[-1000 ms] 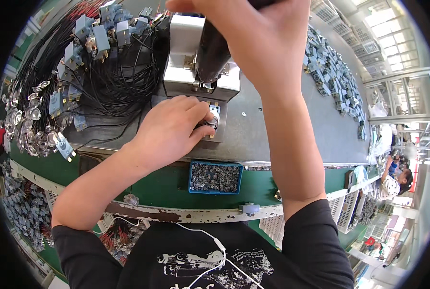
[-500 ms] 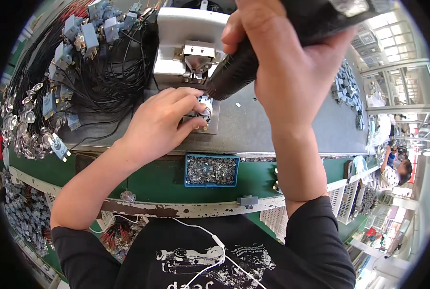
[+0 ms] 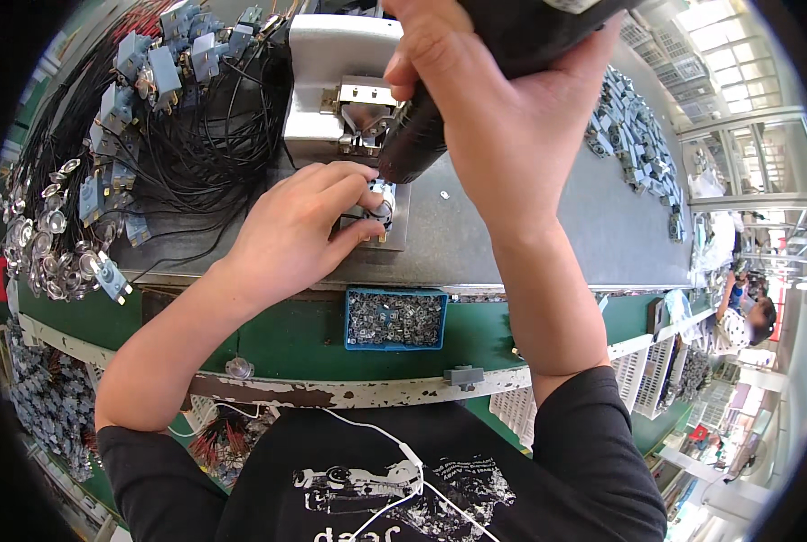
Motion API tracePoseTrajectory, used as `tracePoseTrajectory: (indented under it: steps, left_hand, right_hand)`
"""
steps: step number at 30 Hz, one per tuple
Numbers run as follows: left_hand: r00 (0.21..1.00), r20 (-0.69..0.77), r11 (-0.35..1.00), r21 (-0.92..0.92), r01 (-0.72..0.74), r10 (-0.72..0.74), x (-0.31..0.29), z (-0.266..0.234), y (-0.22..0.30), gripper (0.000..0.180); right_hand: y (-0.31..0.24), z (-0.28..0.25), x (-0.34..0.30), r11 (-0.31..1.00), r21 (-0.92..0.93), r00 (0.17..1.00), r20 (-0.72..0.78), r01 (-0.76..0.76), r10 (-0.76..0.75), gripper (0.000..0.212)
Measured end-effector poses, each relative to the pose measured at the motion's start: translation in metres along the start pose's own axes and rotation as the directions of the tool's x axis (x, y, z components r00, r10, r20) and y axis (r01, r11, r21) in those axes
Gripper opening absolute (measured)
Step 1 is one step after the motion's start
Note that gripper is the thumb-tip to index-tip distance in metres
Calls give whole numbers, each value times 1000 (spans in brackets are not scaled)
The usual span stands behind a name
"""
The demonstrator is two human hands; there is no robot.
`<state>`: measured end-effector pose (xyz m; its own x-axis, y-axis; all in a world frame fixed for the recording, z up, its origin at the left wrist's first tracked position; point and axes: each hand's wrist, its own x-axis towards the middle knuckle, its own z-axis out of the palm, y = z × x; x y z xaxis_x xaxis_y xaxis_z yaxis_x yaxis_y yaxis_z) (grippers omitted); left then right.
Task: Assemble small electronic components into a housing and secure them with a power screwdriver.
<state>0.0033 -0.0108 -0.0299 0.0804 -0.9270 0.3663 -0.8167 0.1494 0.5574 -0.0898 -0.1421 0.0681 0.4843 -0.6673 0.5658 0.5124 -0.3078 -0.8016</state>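
My right hand (image 3: 521, 135) is wrapped round a black power screwdriver (image 3: 417, 143), its nose tilted down to the left. That nose meets the far end of a small pale plug part (image 3: 384, 210) with brass-coloured contacts; the bit's tip is hidden. With thumb and fingers, my left hand (image 3: 295, 221) pinches the part against a flat metal block (image 3: 400, 226). A dark wire shows by my left fingers. Just beyond stands a metal fixture (image 3: 367, 99) fastened to a pale upright plate (image 3: 331, 50).
Left of the fixture lie black cables (image 3: 227, 117) with grey plug housings (image 3: 164, 72) and clear round discs (image 3: 46, 226). A blue tray (image 3: 396, 347) of small metal pieces sits at the near edge. Grey housings (image 3: 634, 131) are heaped at right. Another person (image 3: 738, 316) is far right.
My right hand and the screwdriver have shifted left and stand steeper, the nose moving a little left over the part. My left hand has hardly moved.
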Motion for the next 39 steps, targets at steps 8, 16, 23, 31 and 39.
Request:
tracePoseTrajectory:
  steps: [8, 16, 23, 31, 39]
  left_hand:
    - [999, 54, 1000, -10, 9, -9, 2, -2, 1, 34]
    - [996, 75, 993, -101, 63, -55, 5, 3, 2, 30]
    - [994, 83, 994, -87, 73, -66, 0, 1, -1, 31]
    - [998, 44, 995, -88, 54, -51, -3, 6, -4, 31]
    - [999, 33, 997, -81, 5, -3, 2, 5, -5, 26]
  right_hand:
    - [-11, 3, 0, 991, 102, 996, 42, -88, 84, 45]
    - [39, -17, 33, 763, 68, 725, 269, 643, -634, 50]
    - [22, -10, -1, 988, 90, 971, 194, 125, -141, 47]
    - [28, -12, 17, 923, 130, 842, 377, 363, -385, 48]
    - [6, 4, 6, 963, -132, 946, 259, 237, -197, 54]
